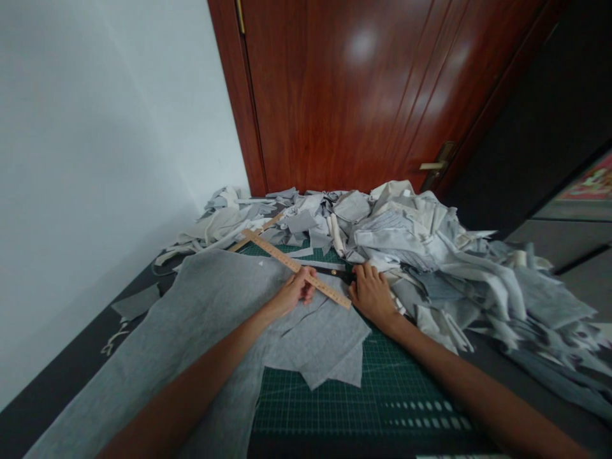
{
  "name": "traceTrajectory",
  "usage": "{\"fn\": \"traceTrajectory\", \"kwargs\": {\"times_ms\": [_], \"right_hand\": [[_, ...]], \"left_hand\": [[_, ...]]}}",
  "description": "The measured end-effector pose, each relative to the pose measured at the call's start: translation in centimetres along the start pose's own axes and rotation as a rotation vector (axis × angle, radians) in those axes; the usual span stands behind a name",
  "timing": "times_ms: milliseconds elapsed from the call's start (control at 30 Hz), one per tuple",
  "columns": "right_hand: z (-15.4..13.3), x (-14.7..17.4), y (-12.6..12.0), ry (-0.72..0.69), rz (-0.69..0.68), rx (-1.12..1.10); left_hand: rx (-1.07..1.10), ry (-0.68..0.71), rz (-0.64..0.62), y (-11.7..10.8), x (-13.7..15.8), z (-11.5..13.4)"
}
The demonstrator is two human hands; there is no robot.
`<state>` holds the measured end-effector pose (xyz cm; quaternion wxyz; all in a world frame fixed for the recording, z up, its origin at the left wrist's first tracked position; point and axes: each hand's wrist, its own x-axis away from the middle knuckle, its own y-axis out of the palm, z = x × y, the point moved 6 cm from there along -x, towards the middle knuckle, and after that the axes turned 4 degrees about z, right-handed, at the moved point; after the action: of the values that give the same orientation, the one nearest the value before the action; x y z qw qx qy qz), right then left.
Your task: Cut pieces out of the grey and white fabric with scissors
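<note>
Green gridded cutting mat (382,395) covers the near tabletop, with a large grey cloth (191,331) and smaller cut grey pieces (325,344) lying across it. Beyond them the left hand (294,292) presses a wooden ruler (296,268) onto the cloth, fingers curled over it, while the right hand (370,293) grips black scissors (337,272) just beside the ruler's end. Farther back, a heap of grey scraps (406,236) lies before a red-brown door (363,89).
</note>
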<state>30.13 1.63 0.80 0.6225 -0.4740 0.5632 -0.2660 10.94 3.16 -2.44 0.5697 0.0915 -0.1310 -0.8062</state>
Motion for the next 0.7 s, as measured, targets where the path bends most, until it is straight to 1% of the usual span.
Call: {"fn": "traceTrajectory", "kwargs": {"times_ms": [67,167,300,500,600,700], "right_hand": [[0.4,0.2,0.1,0.034,-0.062,0.125],[0.2,0.2,0.4,-0.024,-0.137,0.133],[0.2,0.2,0.8,-0.121,-0.198,0.059],[1.8,-0.4,1.1,-0.181,-0.266,-0.095],[2.9,-1.1,1.2,-0.166,-0.285,-0.19],[3.9,-2.2,1.3,-0.108,-0.288,-0.293]], "left_hand": [[0.028,0.015,0.045,-0.3,0.0,0.2],[0.066,0.025,0.095,-0.7,0.1,0.6],[0.098,0.039,0.145,-0.9,0.0,1.0],[0.086,0.074,0.177,-0.7,0.0,1.3],[0.081,0.091,0.17,-0.5,0.2,1.6],[0.081,0.121,0.181,-0.4,0.4,1.9]]}}
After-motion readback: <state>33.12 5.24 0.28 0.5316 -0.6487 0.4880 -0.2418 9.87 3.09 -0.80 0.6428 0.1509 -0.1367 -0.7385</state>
